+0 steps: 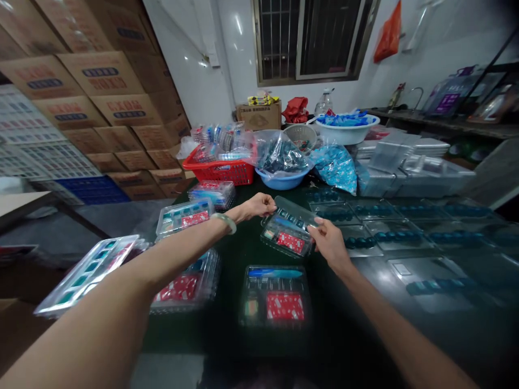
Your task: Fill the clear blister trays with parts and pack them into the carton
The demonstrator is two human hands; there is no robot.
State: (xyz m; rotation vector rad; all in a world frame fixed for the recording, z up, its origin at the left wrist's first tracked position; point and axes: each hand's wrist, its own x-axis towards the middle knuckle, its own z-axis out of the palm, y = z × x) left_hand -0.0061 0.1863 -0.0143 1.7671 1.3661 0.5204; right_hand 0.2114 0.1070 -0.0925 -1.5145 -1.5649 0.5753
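Both of my hands are at a transparent plastic case, tilted above the dark table. Inside it lie a red patterned packet, a blue pen and a small pale piece; a transparent lid with a row of dark teal squares stands at its far side. My left hand, a pale bangle on its wrist, pinches the far left corner. Fingers and thumb of my right hand are closed on the right edge. Nearer to me, a second filled case lies flat, with its own red packet and blue pen.
Stacked filled cases stand left under my forearm. Rows of transparent cases with teal pieces cover the right side. Behind are a red basket, a blue basin, a bag of blue packets and a white basin.
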